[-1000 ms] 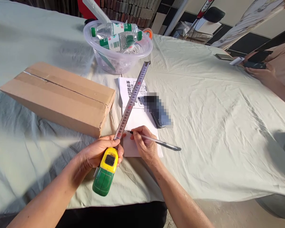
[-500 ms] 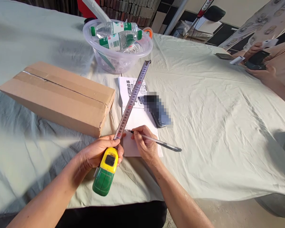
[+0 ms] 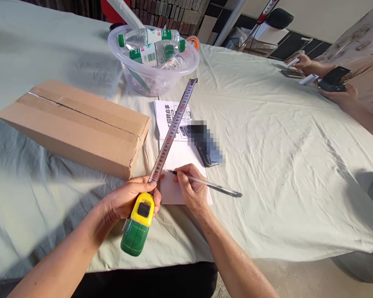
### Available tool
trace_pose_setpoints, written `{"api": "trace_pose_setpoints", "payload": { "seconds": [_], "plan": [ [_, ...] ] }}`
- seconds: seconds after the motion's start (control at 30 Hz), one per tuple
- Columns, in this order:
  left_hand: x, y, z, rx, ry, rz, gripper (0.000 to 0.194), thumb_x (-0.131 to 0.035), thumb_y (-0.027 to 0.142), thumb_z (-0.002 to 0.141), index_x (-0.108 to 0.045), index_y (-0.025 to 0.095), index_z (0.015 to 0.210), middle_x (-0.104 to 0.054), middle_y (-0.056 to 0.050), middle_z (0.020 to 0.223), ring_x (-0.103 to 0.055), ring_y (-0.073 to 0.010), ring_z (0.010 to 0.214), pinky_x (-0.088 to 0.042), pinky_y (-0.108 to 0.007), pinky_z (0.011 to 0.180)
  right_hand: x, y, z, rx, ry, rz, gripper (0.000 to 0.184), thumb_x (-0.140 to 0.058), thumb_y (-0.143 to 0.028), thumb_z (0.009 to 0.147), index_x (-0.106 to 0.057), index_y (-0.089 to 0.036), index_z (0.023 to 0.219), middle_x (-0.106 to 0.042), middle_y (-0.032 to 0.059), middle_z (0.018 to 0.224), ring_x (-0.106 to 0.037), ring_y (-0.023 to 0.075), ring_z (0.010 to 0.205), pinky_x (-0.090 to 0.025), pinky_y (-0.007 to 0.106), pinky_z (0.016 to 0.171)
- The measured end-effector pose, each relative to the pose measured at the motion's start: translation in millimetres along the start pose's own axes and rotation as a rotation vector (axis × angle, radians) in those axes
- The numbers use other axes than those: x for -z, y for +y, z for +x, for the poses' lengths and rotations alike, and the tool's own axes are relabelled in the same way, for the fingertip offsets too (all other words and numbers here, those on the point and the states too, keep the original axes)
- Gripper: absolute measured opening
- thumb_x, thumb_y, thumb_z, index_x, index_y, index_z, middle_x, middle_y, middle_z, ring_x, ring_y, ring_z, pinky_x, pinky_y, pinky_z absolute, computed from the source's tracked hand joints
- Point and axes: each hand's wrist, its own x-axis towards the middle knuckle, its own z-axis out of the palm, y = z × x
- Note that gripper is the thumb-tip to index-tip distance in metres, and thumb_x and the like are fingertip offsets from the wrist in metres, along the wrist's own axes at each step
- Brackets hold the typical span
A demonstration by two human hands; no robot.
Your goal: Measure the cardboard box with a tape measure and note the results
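Note:
My left hand (image 3: 127, 198) is closed around a yellow and green tape measure (image 3: 138, 223), thumb on the blade where it leaves the case. The blade slants away up and to the right, over a sheet of paper (image 3: 174, 153) with printing at its far end. In a writing grip, my right hand (image 3: 191, 188) pinches a pen (image 3: 211, 186), its tip at the paper beside small, unreadable marks. A dark phone (image 3: 202, 145), partly pixelated, lies on the paper's right edge. Left of the paper sits a closed cardboard box (image 3: 77, 128).
A clear plastic basin (image 3: 155, 74) with bottles (image 3: 146, 54) stands at the back of the cloth-covered table (image 3: 286, 174). At the far right, another person's hands (image 3: 345, 93) hold a dark device and a small white item, near a flat dark object (image 3: 292, 73).
My pen hand has shifted slightly right along the paper, and the pen's back end swung right. The other person's far hand has lowered toward the table with a white item. My left hand stays put.

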Motion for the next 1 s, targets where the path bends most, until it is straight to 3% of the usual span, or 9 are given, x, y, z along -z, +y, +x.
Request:
{"api": "trace_pose_setpoints", "payload": {
  "seconds": [0.63,0.83,1.0],
  "plan": [
    [0.3,-0.1,-0.3,-0.010,-0.010,0.004,0.016,-0.056,0.023,0.088,-0.053,0.018,0.103,-0.063,-0.004,0.064,-0.059,-0.0164,0.054,-0.047,-0.025,0.052,-0.3,1.5,-0.9,0.003,-0.030,0.011,0.021,-0.047,-0.034,0.092,-0.056,-0.022,0.077,-0.059,-0.0018,0.060,-0.055,0.0152,0.058,-0.043,0.027,0.055],
    [0.9,-2.1,-0.9,-0.031,0.007,0.040,0.025,-0.059,0.025,0.087,-0.056,0.016,0.111,-0.063,-0.004,0.064,-0.060,-0.0166,0.053,-0.047,-0.025,0.051,0.4,1.2,1.6,0.004,0.030,0.116,0.017,-0.050,-0.035,0.094,-0.061,-0.022,0.095,-0.066,0.0000,0.072,-0.061,0.0161,0.068,-0.048,0.028,0.064],
    [3.5,-4.1,-1.5,-0.053,-0.040,0.104,0.030,-0.058,0.027,0.089,-0.061,0.013,0.115,-0.063,-0.005,0.065,-0.060,-0.0168,0.054,-0.046,-0.025,0.052,3.2,13.3,8.9,0.047,0.053,-0.146,0.022,-0.048,-0.027,0.092,-0.064,-0.023,0.107,-0.068,0.0046,0.097,-0.064,0.0183,0.083,-0.050,0.031,0.072]
  ]
}}
